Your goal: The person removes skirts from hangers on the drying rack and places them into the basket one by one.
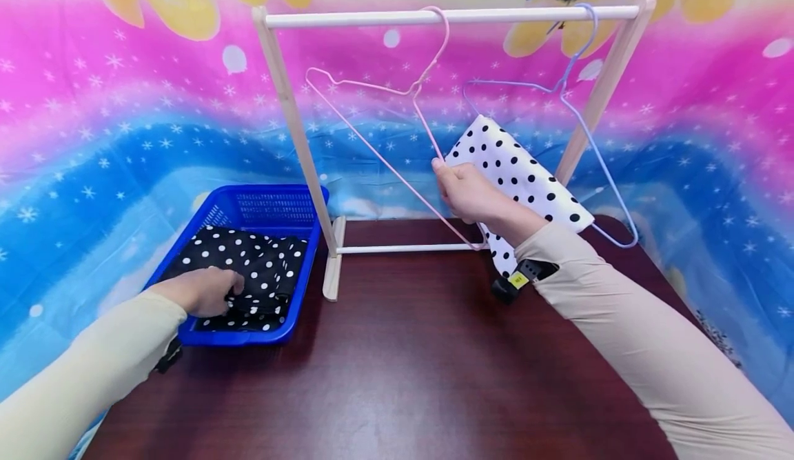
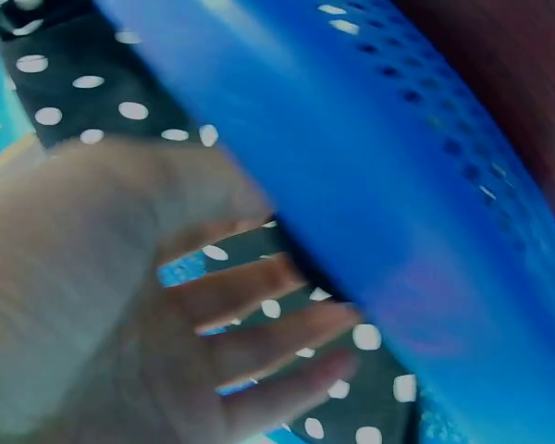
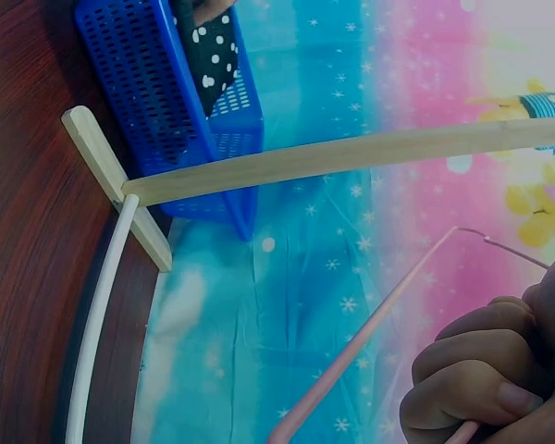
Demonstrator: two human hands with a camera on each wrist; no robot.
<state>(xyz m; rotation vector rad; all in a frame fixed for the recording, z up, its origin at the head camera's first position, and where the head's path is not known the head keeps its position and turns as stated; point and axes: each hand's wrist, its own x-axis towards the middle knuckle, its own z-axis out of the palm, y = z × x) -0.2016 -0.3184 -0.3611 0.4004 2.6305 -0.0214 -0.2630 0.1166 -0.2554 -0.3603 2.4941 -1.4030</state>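
My left hand reaches into the blue basket and touches the folded black cloth with white dots. In the left wrist view the left hand has its fingers spaced apart over the black cloth, close to the basket's rim. My right hand grips the right side of the pink hanger, whose hook sits over the rack's top bar. In the right wrist view the right hand has its fingers curled round the hanger.
Behind my right hand, a white cloth with black dots hangs folded on a blue hanger at the rack's right. The wooden rack's left post stands beside the basket. Everything rests on a dark red-brown table, before a patterned fabric backdrop.
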